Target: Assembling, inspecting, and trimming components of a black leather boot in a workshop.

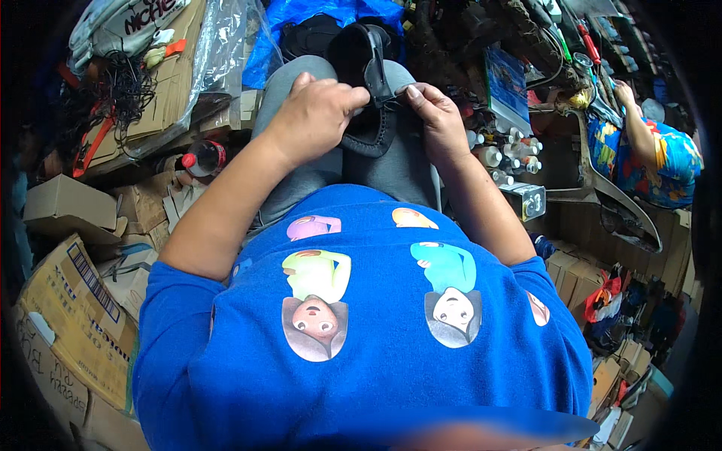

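A black shoe (370,71) rests between my knees on my grey trousers, and a row of stitches shows along its curved edge. My left hand (320,113) is closed at the shoe's left side; its fingertips are turned inward, so what they hold is hidden. On the other side my right hand (438,120) pinches a thin dark thread (395,97) between thumb and forefinger, close to the shoe.
Cardboard boxes (71,207) and a bottle with a red cap (204,158) lie to the left, near tangled black cords (113,98). Small bottles (519,154) cluster at the right. Farther right sits another person (645,154) in a colourful patterned garment.
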`<control>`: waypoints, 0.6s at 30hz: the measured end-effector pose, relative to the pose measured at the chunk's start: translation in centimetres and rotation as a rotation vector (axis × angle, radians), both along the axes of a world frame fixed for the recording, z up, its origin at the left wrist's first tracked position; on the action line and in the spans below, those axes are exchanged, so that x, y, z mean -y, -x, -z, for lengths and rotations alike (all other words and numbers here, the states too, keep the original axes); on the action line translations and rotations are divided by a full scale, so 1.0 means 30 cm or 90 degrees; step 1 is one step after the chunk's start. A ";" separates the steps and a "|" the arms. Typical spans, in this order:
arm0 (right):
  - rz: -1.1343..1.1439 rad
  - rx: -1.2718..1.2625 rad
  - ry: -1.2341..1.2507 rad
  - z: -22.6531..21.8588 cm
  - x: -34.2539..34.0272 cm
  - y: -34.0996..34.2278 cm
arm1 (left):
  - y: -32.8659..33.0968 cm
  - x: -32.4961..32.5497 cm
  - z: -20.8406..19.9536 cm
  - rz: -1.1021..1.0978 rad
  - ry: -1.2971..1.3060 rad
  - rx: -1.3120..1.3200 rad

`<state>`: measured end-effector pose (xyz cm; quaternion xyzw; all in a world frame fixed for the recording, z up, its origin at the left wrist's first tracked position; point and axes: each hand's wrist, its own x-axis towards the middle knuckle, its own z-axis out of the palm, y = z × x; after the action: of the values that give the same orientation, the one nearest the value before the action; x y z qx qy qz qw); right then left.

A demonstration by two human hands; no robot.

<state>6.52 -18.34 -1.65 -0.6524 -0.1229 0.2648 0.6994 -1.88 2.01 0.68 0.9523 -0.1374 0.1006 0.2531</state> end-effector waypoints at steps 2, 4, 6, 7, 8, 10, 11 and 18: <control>0.089 -0.021 0.024 0.042 0.031 -0.052 | 0.049 -0.020 -0.007 -0.008 -0.068 -0.007; 0.246 -0.165 -0.063 0.014 0.084 -0.103 | 0.144 -0.106 0.024 -0.038 -0.029 -0.009; 0.247 -0.170 -0.183 0.059 0.201 -0.195 | 0.193 -0.189 0.022 -0.109 0.129 -0.023; 0.271 -0.177 -0.228 0.006 0.194 -0.187 | 0.221 -0.204 0.023 -0.195 0.291 -0.048; 0.275 -0.185 -0.279 -0.061 0.149 -0.166 | 0.209 -0.207 -0.003 -0.185 0.384 -0.051; 0.210 -0.215 -0.405 -0.195 0.026 -0.133 | 0.152 -0.174 -0.100 -0.197 0.550 -0.086; 0.206 -0.215 -0.409 -0.231 -0.008 -0.127 | 0.114 -0.133 -0.140 -0.081 0.643 -0.048; -0.226 0.269 0.164 -0.260 0.018 -0.073 | 0.075 -0.050 -0.110 -0.108 0.349 -0.189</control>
<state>8.72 -18.88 6.15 -0.7447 -0.3432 0.2546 0.5127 -4.12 3.51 3.99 0.8611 0.0131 0.0148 0.5081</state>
